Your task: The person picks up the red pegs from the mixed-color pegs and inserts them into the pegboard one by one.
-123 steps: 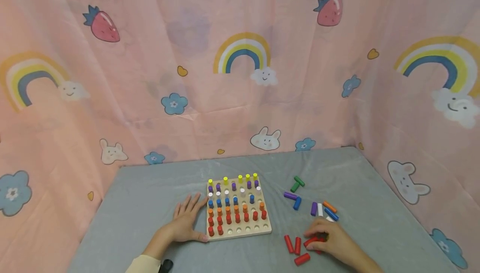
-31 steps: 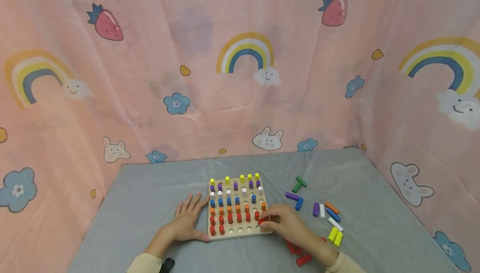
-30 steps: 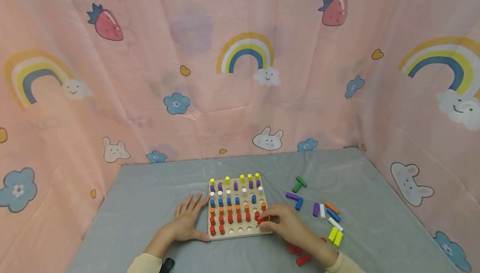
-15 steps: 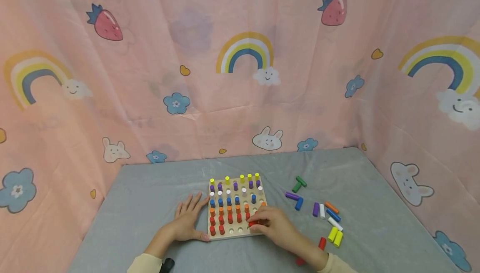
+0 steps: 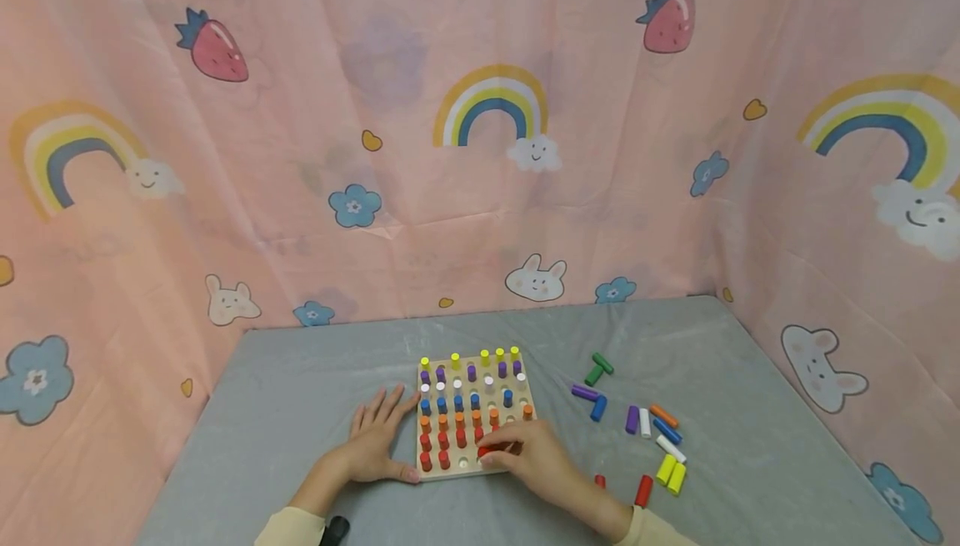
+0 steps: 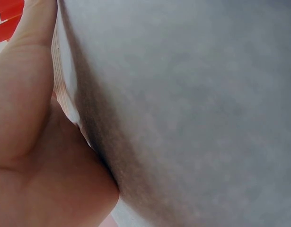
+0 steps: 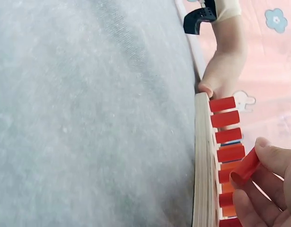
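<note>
A wooden pegboard (image 5: 450,474) lies on the grey cloth, with rows of yellow, purple, white, blue, orange and red pegs standing in it. My right hand (image 5: 534,458) is over its front row, pinching a red peg (image 7: 249,165) between thumb and fingers; the peg is tilted in the right wrist view. Two red pegs (image 5: 444,460) stand at that row's left end, with a bare hole (image 5: 462,463) beside them. My left hand (image 5: 371,446) lies flat with fingers spread, thumb and index finger at the board's left edge. The right hand hides part of the board.
Loose pegs lie right of the board: green (image 5: 598,364), purple (image 5: 585,392), blue (image 5: 597,408), orange (image 5: 663,415), white (image 5: 670,448) and yellow (image 5: 676,478). Nearer, a red peg (image 5: 643,490) lies beside my right forearm. A pink printed curtain (image 5: 480,221) stands behind the table.
My right hand has gone from the loose red pegs to the board with a red peg, then leftward along the front row. My left hand has stayed at the board's edge.
</note>
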### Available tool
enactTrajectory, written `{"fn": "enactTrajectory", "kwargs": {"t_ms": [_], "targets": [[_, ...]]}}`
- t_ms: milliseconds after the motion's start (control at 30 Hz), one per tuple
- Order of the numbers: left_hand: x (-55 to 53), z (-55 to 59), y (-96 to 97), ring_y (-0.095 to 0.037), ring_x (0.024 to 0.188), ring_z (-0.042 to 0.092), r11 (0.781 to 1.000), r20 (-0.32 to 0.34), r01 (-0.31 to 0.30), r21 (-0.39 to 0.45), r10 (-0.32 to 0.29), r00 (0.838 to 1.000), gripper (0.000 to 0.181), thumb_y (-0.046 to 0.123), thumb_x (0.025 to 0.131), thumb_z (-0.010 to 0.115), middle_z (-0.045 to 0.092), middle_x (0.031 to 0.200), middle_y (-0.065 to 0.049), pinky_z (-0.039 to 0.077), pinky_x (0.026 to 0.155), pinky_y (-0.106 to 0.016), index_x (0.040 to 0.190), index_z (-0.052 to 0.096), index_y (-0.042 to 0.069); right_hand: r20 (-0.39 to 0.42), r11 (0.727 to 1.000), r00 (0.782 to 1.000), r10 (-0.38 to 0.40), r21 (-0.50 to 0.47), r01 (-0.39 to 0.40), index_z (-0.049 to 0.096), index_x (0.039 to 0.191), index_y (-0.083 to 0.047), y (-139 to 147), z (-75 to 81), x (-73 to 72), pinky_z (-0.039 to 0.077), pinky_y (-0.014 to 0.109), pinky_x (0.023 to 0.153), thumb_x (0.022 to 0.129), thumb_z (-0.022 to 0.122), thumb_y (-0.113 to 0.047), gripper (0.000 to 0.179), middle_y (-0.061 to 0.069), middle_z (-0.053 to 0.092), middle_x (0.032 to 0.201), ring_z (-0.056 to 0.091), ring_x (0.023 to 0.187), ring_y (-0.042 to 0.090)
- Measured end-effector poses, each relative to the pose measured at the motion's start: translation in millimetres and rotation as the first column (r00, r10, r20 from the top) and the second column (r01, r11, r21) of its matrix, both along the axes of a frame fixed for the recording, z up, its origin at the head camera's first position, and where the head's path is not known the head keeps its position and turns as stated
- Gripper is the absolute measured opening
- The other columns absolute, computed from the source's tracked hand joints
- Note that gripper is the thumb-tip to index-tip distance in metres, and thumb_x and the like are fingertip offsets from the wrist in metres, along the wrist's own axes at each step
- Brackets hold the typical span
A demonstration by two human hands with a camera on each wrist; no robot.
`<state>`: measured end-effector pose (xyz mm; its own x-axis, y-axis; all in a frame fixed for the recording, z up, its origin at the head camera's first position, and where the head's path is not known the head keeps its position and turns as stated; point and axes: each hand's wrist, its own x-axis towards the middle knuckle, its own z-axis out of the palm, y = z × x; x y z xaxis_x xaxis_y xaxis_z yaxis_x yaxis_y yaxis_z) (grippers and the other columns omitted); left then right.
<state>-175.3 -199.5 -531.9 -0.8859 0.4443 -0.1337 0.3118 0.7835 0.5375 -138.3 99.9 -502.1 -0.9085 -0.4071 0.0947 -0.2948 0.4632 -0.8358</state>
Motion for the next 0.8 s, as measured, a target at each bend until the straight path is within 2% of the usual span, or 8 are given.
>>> {"fn": "enactTrajectory", "kwargs": {"t_ms": [133,367,633,800], "targets": [[-1.5,-4.2,0.5,-0.046,0.153,0.001,0.999,0.000,-0.017,-0.029,0.017,1.000,0.123,0.074,0.060,0.077,0.008,0.168,-0.015,0.000,0.115,-0.073,0.159,0.020,0.026,0.002,1.000,1.000,-0.014,-0.009,0.014,0.080,0.098,-0.015,-6,-3.6,0.1,0.051,0.017,0.060,0.083,0.078,-0.026,0.019,0.000,0.078,0.092,0.059,0.069,-0.004],[-0.2,3.2,0.4,-0.049,0.152,0.003,1.000,0.005,-0.011,-0.010,0.011,1.000,0.123,0.073,0.060,0.078,0.010,0.166,-0.019,0.000,0.114,-0.075,0.159,0.020,0.026,0.007,0.999,1.000,-0.018,-0.049,0.019,0.078,0.100,-0.011,-15,-4.7,0.4,0.055,0.016,0.064,0.085,0.076,-0.021,0.017,0.004,0.078,0.095,0.068,0.075,-0.001],[-2.6,-7.9,-1.3,-0.047,0.153,0.001,1.000,-0.025,-0.020,-0.016,0.020,0.999,0.124,0.075,0.059,0.077,0.009,0.168,-0.015,0.000,0.115,-0.074,0.158,0.021,0.025,0.022,0.997,1.000,-0.015,-0.075,0.016,0.075,0.097,-0.011,-25,-7.8,-0.6,0.056,0.016,0.065,0.087,0.074,-0.016,0.011,0.000,0.077,0.091,0.070,0.074,0.001],[-3.8,-10.3,-1.5,-0.046,0.153,0.001,0.999,-0.026,-0.019,-0.027,0.018,1.000,0.125,0.074,0.059,0.077,0.008,0.168,-0.014,0.000,0.115,-0.074,0.159,0.021,0.025,0.013,0.996,1.000,-0.010,-0.091,0.011,0.073,0.097,-0.011,-29,-8.1,-0.7,0.056,0.016,0.067,0.087,0.074,-0.015,0.010,0.000,0.076,0.090,0.071,0.075,0.003]]}}
